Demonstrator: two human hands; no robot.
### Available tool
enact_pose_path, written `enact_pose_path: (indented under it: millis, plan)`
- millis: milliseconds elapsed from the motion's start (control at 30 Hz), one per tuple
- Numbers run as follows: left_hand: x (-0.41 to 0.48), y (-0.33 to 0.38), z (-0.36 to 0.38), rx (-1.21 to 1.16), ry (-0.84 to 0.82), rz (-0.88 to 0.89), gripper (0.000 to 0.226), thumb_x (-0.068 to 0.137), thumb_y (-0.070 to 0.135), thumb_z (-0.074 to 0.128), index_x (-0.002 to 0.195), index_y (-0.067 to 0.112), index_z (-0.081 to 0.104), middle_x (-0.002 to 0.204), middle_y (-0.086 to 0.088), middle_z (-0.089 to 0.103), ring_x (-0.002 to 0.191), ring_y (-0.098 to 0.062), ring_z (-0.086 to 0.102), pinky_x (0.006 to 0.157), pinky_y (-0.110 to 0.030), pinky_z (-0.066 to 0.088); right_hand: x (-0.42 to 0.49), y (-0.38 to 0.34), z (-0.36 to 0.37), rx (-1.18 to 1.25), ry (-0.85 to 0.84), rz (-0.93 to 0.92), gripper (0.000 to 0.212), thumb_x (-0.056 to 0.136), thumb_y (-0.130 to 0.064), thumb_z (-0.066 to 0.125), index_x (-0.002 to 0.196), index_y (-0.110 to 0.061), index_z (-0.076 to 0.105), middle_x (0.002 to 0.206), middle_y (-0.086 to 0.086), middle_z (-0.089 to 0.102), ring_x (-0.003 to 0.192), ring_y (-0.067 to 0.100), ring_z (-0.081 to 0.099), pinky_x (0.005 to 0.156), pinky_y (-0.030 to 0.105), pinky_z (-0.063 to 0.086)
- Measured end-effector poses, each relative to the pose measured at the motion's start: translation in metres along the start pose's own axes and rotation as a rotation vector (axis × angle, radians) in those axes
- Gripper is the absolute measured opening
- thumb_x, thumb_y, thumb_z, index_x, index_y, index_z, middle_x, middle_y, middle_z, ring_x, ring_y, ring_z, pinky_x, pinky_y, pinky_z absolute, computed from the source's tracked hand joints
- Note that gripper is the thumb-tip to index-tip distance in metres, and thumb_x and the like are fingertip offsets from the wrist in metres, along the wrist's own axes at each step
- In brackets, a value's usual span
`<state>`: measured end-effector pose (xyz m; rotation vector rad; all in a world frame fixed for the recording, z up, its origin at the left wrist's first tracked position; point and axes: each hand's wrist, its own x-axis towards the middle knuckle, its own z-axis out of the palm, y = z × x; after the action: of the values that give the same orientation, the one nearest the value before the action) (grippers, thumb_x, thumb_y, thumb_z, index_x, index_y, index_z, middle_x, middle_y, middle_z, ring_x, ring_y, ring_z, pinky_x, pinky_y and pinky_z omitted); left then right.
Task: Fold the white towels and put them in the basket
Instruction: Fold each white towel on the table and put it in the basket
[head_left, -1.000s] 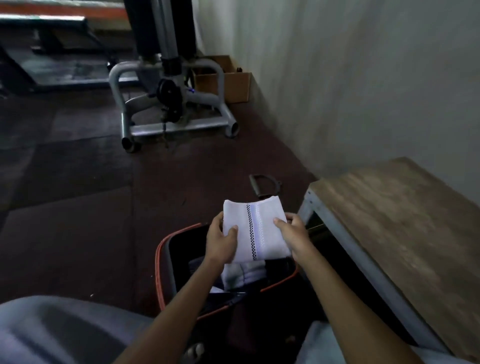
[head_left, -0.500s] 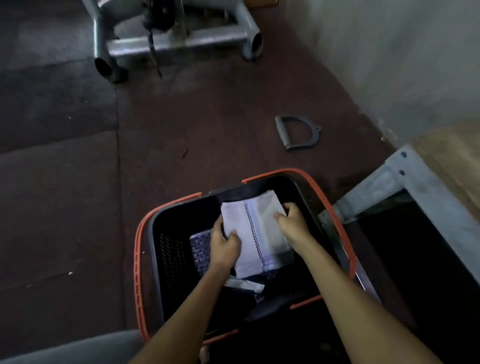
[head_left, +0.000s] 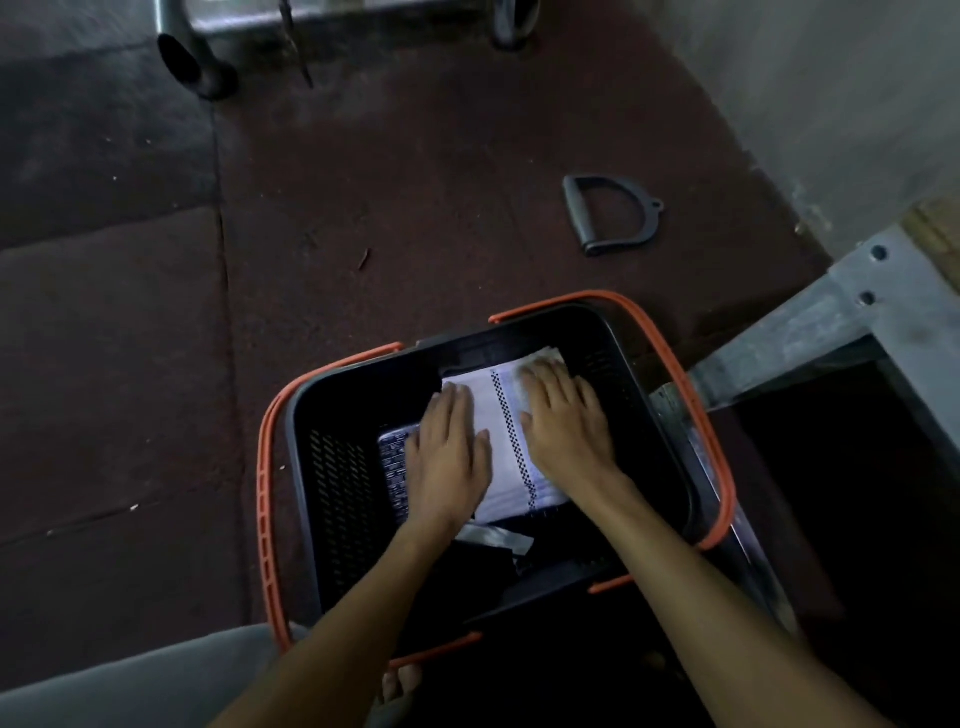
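Observation:
A folded white towel (head_left: 501, 441) with a black checked stripe lies inside the black basket (head_left: 332, 499), which has orange handles. My left hand (head_left: 449, 457) lies flat on the towel's left side, fingers straight. On its right side my right hand (head_left: 563, 421) presses down flat, fingers spread. Under the towel, another folded cloth with a dark pattern (head_left: 395, 467) shows at the left, and a grey-white piece (head_left: 498, 538) pokes out near my wrists.
The basket stands on dark red rubber floor mats. A black D-shaped handle (head_left: 613, 215) lies on the floor beyond it. A grey metal bench frame (head_left: 810, 332) is close on the right. The feet of a metal machine (head_left: 202, 62) stand at the top.
The towel went from held up in the air, gripped at both sides, down into the basket. Both hands let go of its edges and now lie flat on top of it.

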<state>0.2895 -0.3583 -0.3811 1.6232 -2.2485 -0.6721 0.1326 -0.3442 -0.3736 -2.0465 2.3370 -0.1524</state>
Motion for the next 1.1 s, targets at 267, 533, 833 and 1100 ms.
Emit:
enact_pose_path:
  millis: [267, 533, 833, 1100]
  plan:
    - [0.014, -0.009, 0.017, 0.243, -0.362, -0.037, 0.074, 0.086, 0.05, 0.019, 0.15, 0.018, 0.002, 0.159, 0.001, -0.003, 0.146, -0.02, -0.001, 0.115, -0.049, 0.005, -0.002, 0.016, 0.029, 0.009, -0.357, 0.06, 0.067, 0.097, -0.045, 0.022, 0.15, -0.014, -0.004, 0.159, 0.007, -0.009, 0.147, 0.02, -0.008, 0.118, 0.038, 0.0]
    - [0.016, 0.006, -0.005, 0.261, -0.347, -0.017, 0.059, 0.092, 0.04, 0.033, 0.142, 0.011, 0.026, 0.156, -0.009, 0.015, 0.142, -0.027, 0.014, 0.111, -0.05, 0.016, 0.001, 0.009, -0.013, 0.076, -0.435, 0.038, 0.065, 0.098, -0.039, 0.035, 0.149, -0.01, 0.008, 0.159, 0.011, 0.002, 0.146, 0.026, 0.005, 0.116, 0.043, 0.016]
    - [0.011, 0.127, -0.168, 0.268, -0.089, 0.21, 0.03, 0.091, 0.035, 0.039, 0.099, 0.012, 0.056, 0.11, -0.008, 0.057, 0.106, -0.029, 0.053, 0.084, -0.039, 0.04, -0.045, 0.01, -0.225, 0.184, -0.141, 0.198, 0.035, 0.092, -0.036, 0.046, 0.123, -0.021, 0.05, 0.125, 0.002, 0.054, 0.114, 0.026, 0.054, 0.09, 0.037, 0.044]
    - [-0.059, 0.251, -0.29, 0.27, 0.004, 0.545, 0.035, 0.091, 0.041, 0.038, 0.106, 0.015, 0.057, 0.111, -0.006, 0.059, 0.103, -0.03, 0.058, 0.083, -0.04, 0.043, -0.138, 0.014, -0.398, 0.157, 0.135, 0.365, 0.028, 0.081, -0.042, 0.045, 0.097, -0.023, 0.06, 0.105, 0.002, 0.066, 0.102, 0.026, 0.061, 0.077, 0.033, 0.045]
